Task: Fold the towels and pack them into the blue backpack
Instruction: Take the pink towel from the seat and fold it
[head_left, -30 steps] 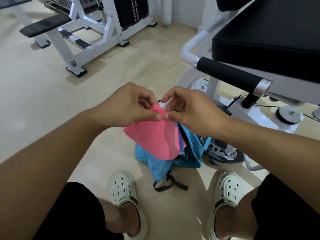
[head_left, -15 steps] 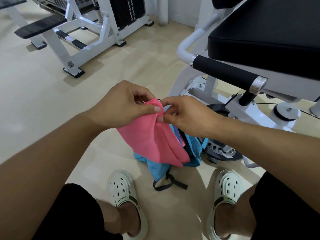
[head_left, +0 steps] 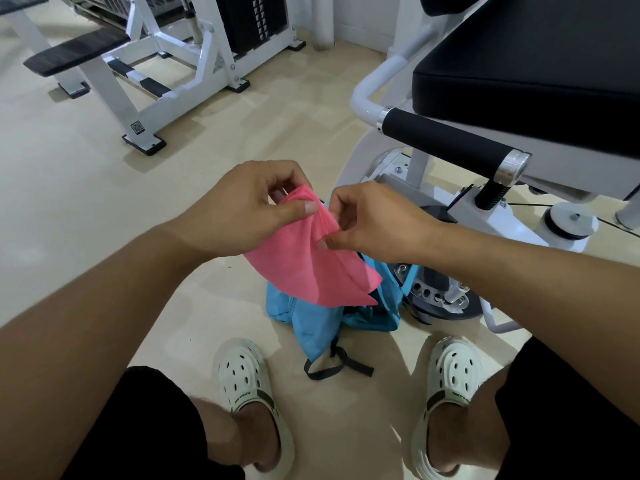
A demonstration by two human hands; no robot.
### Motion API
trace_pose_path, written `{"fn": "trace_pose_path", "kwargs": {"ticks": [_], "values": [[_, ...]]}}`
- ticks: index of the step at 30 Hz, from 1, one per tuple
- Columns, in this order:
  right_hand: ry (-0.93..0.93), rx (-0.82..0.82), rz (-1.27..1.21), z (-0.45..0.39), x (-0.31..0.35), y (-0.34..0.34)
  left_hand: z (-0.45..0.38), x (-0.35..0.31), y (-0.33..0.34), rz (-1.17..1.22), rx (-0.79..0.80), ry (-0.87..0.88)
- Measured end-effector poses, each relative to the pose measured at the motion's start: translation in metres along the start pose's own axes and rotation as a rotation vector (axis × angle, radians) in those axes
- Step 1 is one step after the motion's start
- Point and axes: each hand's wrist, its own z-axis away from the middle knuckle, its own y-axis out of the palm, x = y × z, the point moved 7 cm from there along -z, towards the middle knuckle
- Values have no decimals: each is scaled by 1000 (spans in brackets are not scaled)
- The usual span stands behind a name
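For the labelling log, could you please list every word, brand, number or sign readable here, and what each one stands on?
No text can be read for certain.
Left clog: dark lettering on the strap, too small and skewed to read.
Right clog: similar lettering on the strap, too blurred to read.
White machine frame: a square code sticker, no legible characters.
Pink towel and blue backpack: no print visible.
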Motion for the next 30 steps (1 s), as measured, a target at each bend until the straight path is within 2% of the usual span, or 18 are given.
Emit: {"fn": "trace_pose_path", "kwargs": {"ticks": [7, 12, 18, 21, 24, 27, 30], "values": [[8, 112, 108, -4, -14, 8, 0, 7, -12, 36, -146, -93], [41, 251, 198, -8, -35, 30, 0, 33, -30, 164, -337, -290], [143, 274, 213, -9, -58, 34, 10, 80, -44, 303, -458, -550], [136, 170, 142, -10, -56, 25, 13, 96, -43, 288, -433, -614], [99, 86, 60, -10, -41, 17, 13, 103, -35, 151, -317, -633], [51, 42, -38, -6, -23, 9, 9, 92, -28, 117, -282, -560], [-29, 49, -110, 0, -4, 7, -1, 61, -15, 158, -207, -390]]}}
